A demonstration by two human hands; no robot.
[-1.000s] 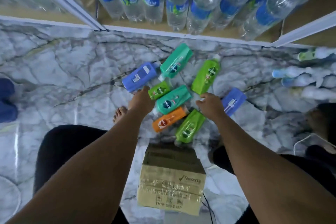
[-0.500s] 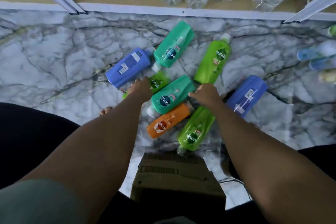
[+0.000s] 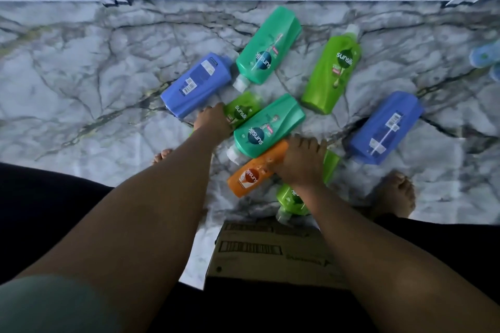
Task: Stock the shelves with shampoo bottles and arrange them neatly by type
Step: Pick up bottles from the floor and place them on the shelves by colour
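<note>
Left hand (image 3: 213,123) grips the small green bottle (image 3: 243,111); right hand (image 3: 303,162) clasps the orange bottle (image 3: 254,173) (bare marble floor (image 3: 81,76) lies leftward).

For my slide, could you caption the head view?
Both hands reach into shampoo bottles scattered on marble floor.

Glossy plastic shampoo bottles (image 3: 267,44), polished marble floor (image 3: 81,67).
</note>
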